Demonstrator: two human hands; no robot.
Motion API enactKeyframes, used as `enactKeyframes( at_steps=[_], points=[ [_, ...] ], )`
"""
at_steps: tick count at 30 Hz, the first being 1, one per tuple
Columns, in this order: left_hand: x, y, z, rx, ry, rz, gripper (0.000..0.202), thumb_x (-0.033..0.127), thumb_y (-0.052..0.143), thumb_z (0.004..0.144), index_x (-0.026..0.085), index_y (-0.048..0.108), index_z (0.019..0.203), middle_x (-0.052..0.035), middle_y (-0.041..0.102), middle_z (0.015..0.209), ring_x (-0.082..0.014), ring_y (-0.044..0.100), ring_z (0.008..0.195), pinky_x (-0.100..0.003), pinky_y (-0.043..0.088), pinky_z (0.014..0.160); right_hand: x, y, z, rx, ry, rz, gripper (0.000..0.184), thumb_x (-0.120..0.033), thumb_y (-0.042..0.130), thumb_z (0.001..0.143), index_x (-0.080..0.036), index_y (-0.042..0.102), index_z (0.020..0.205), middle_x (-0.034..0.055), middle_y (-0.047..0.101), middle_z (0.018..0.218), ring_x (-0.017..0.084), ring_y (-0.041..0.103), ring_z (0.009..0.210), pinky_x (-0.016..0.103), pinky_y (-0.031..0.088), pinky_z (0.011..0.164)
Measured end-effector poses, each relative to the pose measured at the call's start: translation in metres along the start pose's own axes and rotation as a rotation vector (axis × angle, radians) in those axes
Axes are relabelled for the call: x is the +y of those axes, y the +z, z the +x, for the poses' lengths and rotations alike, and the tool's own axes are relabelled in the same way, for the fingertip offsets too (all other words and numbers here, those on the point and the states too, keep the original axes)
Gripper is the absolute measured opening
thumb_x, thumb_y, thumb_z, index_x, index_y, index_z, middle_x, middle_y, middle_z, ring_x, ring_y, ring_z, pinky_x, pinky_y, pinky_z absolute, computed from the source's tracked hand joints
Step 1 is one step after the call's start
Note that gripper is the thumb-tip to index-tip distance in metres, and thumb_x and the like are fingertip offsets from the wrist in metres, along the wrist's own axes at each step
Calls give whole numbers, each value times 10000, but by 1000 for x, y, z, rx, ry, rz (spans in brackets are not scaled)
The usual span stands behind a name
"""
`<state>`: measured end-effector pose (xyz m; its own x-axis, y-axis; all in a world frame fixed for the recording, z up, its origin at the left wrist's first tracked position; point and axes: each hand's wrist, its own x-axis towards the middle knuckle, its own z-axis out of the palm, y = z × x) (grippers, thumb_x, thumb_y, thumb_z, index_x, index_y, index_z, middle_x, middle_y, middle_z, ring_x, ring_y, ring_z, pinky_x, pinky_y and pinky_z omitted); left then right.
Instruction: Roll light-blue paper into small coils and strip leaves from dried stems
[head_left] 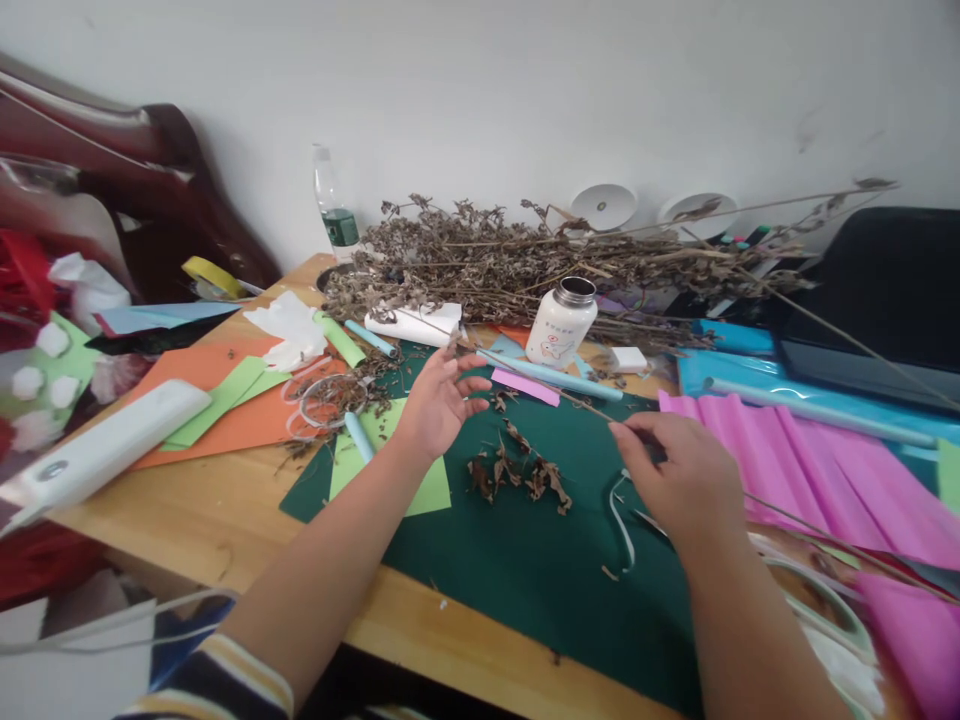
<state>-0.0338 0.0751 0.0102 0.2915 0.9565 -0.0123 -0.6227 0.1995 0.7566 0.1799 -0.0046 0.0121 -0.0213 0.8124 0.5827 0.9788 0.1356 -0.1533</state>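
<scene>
My right hand [686,475] is closed in a pinch around a long thin dry stem [585,404]. The stem slants up to the left across the table, and its other end runs out past my wrist to the right. Close to the stem's far left end is my left hand [439,405], its fingers apart and holding nothing. Beneath both hands lies a dark green cutting mat [525,590]. Crumpled dry leaves [551,485] are on it, with a thin pale strip [621,530] to their right. Scissors [844,610] lie partly hidden under my right forearm.
A heap of dried plant stalks [465,250] spans the back. Before it stands an open white bottle [562,325]. A plastic water bottle [335,205] is at back left. Pink crepe paper [817,460] lies right; a white glue gun [112,440] and orange paper [255,430] lie left.
</scene>
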Motion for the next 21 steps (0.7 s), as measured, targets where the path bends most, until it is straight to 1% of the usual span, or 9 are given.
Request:
enactKeyframes(
  at_steps=[2,4,5,7,10,14,18,21],
  points=[
    [2,-2,2,29,42,-34,308,316,544,656,270,435,941,-6,559,888,-139,570,714,-274,459,581,0,1,0,4,-20,4,175,-314,446,759,-186,517,663,20,554,584,143,494,563,255,335,528],
    [3,-4,4,46,87,-46,324,298,559,666,291,426,961,-3,563,904,-145,572,762,-290,462,620,0,1,0,3,-37,8,170,-303,451,757,-180,523,664,21,561,586,142,499,566,256,343,543],
    [2,-5,5,51,109,-45,304,277,567,665,281,442,942,1,568,869,-135,573,740,-285,462,618,0,2,0,-2,-41,10,167,-299,453,757,-178,528,670,21,567,593,143,502,570,256,345,547],
    [1,-7,7,77,152,-32,207,236,575,660,233,483,845,19,562,736,-98,556,625,-254,456,578,0,2,0,-8,-43,6,161,-299,462,753,-176,536,680,20,577,607,145,508,579,256,347,547],
    [-2,-10,10,155,179,-8,106,191,569,653,189,484,718,47,509,589,-61,501,512,-214,436,527,0,1,0,-4,-42,-14,157,-296,472,750,-174,539,678,18,578,598,145,510,576,251,344,535],
    [-6,-12,12,285,127,29,95,185,566,642,171,487,692,53,488,547,-50,481,478,-202,427,517,-1,0,1,29,-55,-42,175,-294,464,756,-170,542,660,21,578,578,144,511,559,249,342,526],
    [-3,-12,14,381,143,28,127,201,582,613,169,468,659,61,481,523,-50,471,447,-205,422,503,-3,0,0,46,-83,-57,182,-296,464,756,-170,544,651,21,584,572,140,506,538,248,335,513],
    [1,-13,15,521,136,34,142,203,575,608,172,437,626,68,468,489,-57,462,410,-207,410,473,-2,1,-1,123,-133,-83,187,-288,472,749,-166,543,626,15,574,538,131,495,511,241,328,504]
  ],
)
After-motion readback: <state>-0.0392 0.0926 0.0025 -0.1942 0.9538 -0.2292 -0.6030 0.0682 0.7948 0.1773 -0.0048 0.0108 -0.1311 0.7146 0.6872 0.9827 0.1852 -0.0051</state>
